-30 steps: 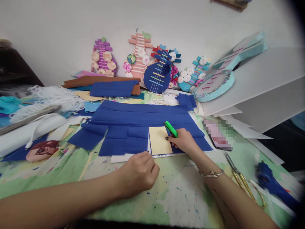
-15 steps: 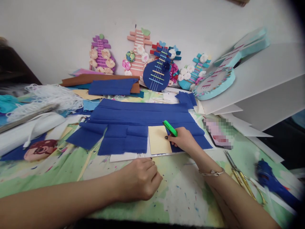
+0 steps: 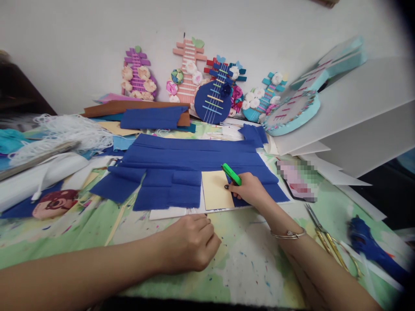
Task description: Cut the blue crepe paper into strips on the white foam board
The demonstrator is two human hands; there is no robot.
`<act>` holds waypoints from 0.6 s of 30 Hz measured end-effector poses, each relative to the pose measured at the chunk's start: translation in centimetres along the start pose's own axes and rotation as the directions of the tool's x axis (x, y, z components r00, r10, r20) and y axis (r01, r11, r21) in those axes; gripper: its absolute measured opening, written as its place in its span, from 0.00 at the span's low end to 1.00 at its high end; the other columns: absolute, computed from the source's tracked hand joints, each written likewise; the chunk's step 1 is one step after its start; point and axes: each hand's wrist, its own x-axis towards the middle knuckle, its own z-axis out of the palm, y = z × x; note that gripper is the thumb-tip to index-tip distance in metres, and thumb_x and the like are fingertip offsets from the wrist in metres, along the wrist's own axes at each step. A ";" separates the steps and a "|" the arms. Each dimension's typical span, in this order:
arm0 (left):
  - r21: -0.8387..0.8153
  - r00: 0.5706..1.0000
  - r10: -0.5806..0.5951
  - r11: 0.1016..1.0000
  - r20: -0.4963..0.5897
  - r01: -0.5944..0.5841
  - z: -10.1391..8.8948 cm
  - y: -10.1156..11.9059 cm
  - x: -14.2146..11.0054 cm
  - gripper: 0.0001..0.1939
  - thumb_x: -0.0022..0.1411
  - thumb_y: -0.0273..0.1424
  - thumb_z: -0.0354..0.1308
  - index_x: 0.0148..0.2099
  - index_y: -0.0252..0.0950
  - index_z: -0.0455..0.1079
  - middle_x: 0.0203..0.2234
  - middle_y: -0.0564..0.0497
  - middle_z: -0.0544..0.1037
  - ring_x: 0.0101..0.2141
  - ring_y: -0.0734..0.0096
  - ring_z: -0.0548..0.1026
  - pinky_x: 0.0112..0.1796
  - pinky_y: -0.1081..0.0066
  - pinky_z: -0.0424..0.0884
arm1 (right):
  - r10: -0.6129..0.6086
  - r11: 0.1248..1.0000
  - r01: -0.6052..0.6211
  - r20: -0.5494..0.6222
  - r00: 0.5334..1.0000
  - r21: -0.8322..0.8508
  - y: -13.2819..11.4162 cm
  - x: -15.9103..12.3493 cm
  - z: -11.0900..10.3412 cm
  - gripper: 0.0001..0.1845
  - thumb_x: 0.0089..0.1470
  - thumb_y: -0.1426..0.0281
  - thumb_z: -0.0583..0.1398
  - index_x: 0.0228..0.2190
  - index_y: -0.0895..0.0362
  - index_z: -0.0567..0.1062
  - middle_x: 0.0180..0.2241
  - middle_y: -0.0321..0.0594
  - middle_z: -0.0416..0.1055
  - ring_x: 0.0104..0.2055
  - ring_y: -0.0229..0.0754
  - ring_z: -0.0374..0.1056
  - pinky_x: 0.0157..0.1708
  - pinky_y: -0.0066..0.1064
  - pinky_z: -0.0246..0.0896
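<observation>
Your right hand [image 3: 248, 188] had its fingers clamped around a green tool [image 3: 231, 174], thumb and fingers drawn together with no gap. The tool slanted toward the far left, its dark tip just past the far right corner of a cream card [image 3: 215, 191]. Your thumb was over the right part of that card, which lay near the middle of the scene along the near edge of a creased blue sheet [image 3: 197, 151].

Your left hand [image 3: 194, 244] was apart from the card, nearer to you and a little to the left. Its fingers were curled in together like a loose fist; I could not tell whether anything was inside them.

The blue sheet spread far and left of the card, and a white backing [image 3: 164, 214] showed along its near side. Between your forearms ran a paint-flecked stretch of the green and white surface [image 3: 253, 259], giving the left hand room to the right. Room for your right arm was tighter: scissors [image 3: 326, 235] lay just right of the bracelet [image 3: 287, 234], a blue glue gun [image 3: 366, 237] beyond them, and a phone [image 3: 288, 183] beside the sheet's right edge.
</observation>
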 end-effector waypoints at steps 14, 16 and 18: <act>0.106 0.995 -0.030 0.994 -0.098 0.041 0.4 -0.4 0.1 0.08 0.60 0.19 0.51 0.38 0.27 0.72 0.34 0.40 0.78 0.42 0.59 0.76 0.42 0.60 0.76 | -0.027 0.999 0.027 0.004 1.000 -0.028 0.3 0.1 0.1 0.10 0.46 0.67 0.61 0.17 0.56 0.71 0.19 0.37 0.74 0.24 0.40 0.71 0.24 0.25 0.57; 0.125 0.995 -0.094 0.987 -0.045 0.099 0.7 -0.5 0.1 0.10 0.61 0.22 0.52 0.44 0.22 0.71 0.41 0.35 0.77 0.48 0.51 0.73 0.46 0.55 0.73 | -0.040 0.999 0.040 0.001 0.999 -0.035 0.3 0.1 0.1 0.11 0.47 0.66 0.61 0.17 0.55 0.71 0.19 0.36 0.73 0.24 0.39 0.71 0.24 0.26 0.57; 0.122 0.986 -0.163 0.980 0.030 0.159 1.1 -0.6 0.1 0.15 0.63 0.27 0.52 0.49 0.20 0.68 0.45 0.32 0.74 0.52 0.47 0.69 0.49 0.51 0.70 | -0.048 0.998 0.048 0.001 0.999 -0.035 0.3 0.1 0.1 0.11 0.47 0.66 0.60 0.17 0.55 0.70 0.19 0.37 0.73 0.24 0.39 0.70 0.24 0.26 0.56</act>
